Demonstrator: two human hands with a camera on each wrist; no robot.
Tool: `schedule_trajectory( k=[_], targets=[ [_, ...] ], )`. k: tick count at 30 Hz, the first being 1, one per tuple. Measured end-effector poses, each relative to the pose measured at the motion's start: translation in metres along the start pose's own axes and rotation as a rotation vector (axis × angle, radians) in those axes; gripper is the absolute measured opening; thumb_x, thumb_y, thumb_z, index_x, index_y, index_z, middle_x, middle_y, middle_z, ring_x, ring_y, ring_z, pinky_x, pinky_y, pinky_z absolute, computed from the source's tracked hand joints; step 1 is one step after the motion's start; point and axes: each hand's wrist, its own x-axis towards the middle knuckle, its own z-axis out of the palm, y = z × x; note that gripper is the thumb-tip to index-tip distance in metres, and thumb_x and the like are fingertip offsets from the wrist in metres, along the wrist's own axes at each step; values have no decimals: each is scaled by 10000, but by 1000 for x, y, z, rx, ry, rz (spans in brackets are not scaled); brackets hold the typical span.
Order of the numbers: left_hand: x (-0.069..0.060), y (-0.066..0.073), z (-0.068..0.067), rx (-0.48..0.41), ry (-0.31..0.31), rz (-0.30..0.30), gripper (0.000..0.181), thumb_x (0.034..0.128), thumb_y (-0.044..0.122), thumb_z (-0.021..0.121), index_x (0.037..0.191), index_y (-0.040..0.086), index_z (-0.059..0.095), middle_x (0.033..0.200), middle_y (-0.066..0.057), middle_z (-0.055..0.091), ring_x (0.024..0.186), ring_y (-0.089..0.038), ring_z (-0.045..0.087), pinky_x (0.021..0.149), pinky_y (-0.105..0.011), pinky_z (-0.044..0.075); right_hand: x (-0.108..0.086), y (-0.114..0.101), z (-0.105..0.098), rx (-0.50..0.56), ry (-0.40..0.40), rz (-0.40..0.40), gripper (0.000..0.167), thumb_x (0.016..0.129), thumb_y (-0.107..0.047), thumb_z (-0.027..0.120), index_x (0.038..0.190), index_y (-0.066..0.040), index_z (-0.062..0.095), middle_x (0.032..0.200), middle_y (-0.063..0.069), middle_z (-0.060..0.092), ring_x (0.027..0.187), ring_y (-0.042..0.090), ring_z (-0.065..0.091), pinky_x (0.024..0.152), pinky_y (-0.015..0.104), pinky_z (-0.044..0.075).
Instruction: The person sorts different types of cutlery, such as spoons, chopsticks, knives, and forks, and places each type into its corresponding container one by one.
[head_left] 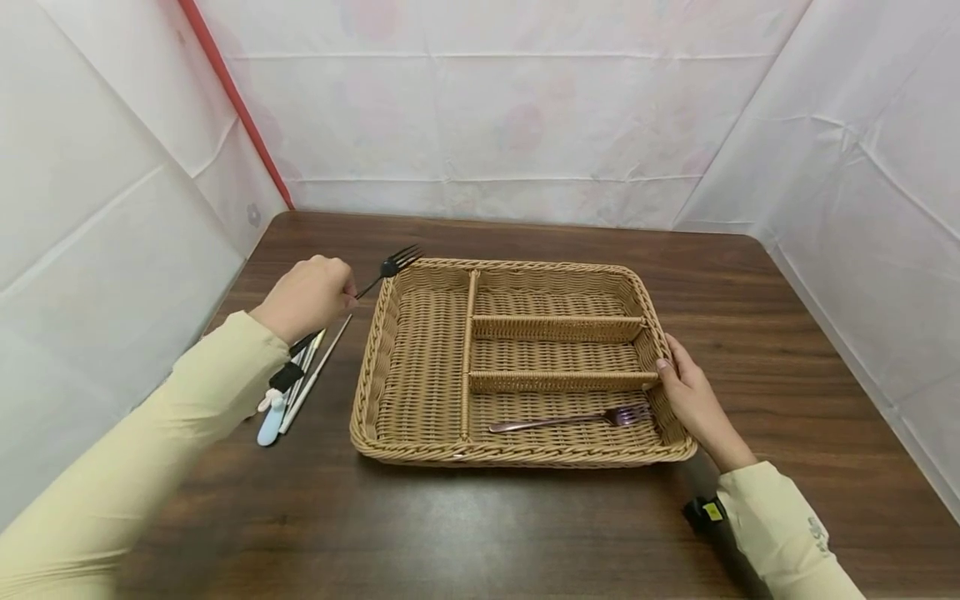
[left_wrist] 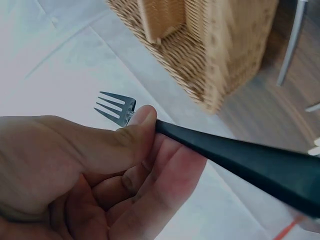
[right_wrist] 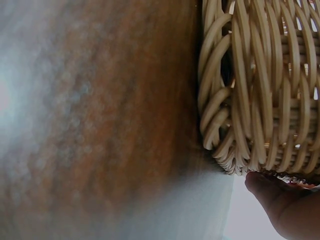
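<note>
A black fork (head_left: pixel 391 265) is pinched between the thumb and fingers of my left hand (head_left: pixel 309 293), just off the upper left corner of a wicker basket (head_left: pixel 369 367). In the left wrist view the fork's tines (left_wrist: pixel 116 107) stick out past the thumb and its dark handle (left_wrist: pixel 235 155) runs off to the right. My right hand (head_left: pixel 693 400) grips the basket's right rim, thumb on top; its fingers are partly hidden behind the wall. Inside the basket, a purplish metallic fork (head_left: pixel 570 419) lies in the front right compartment, tines to the right.
Left of the basket, partly behind my left forearm, several slim utensils (head_left: pixel 315 375) lie on the dark wooden table (head_left: pixel 450 533), among them one with a light blue handle (head_left: pixel 271 423). White sheeting (head_left: pixel 525 117) hangs behind the table and along both sides.
</note>
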Motion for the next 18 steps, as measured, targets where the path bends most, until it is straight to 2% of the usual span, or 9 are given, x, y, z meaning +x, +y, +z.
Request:
schedule_trajectory(
  k=[2, 5, 9, 12, 18],
  targets=[
    [3, 8, -3, 0, -3, 13, 41, 810, -29, 668, 812, -34, 708, 838, -179, 683, 735, -325, 655, 677, -496, 518, 0, -1, -1, 3, -2, 2, 554, 1046, -168, 306, 1507, 15, 59, 1492, 337, 164, 1360, 473, 184, 1067, 593, 195],
    [8, 20, -6, 8, -19, 28, 113, 817, -34, 641, 714, 2, 670, 729, -118, 637, 641, -252, 592, 597, -444, 497, 0, -2, -1, -3, -3, 6, 553, 1045, -158, 308, 1506, 18, 58, 1490, 339, 166, 1358, 476, 185, 1066, 595, 196],
    [14, 35, -6, 8, -43, 49, 177, 848, -39, 590, 699, 31, 654, 720, -90, 626, 607, -205, 532, 561, -396, 467, -1, -2, -1, -6, -5, 5, 555, 1045, -157, 310, 1505, 21, 56, 1488, 342, 167, 1357, 479, 186, 1066, 596, 196],
    [20, 45, -4, 7, -50, 83, 160, 864, -50, 574, 761, 14, 679, 795, -123, 669, 650, -218, 589, 597, -401, 501, 0, -2, -2, -3, -3, 0, 553, 1045, -160, 310, 1503, 26, 63, 1486, 344, 172, 1356, 478, 190, 1066, 595, 197],
    [28, 65, 4, 29, -46, 154, 161, 850, -67, 584, 716, 17, 614, 727, -94, 611, 672, -236, 551, 624, -390, 489, 0, -1, -2, 4, -6, 0, 561, 1045, -176, 315, 1502, 28, 61, 1487, 342, 170, 1357, 474, 190, 1069, 588, 197]
  ],
)
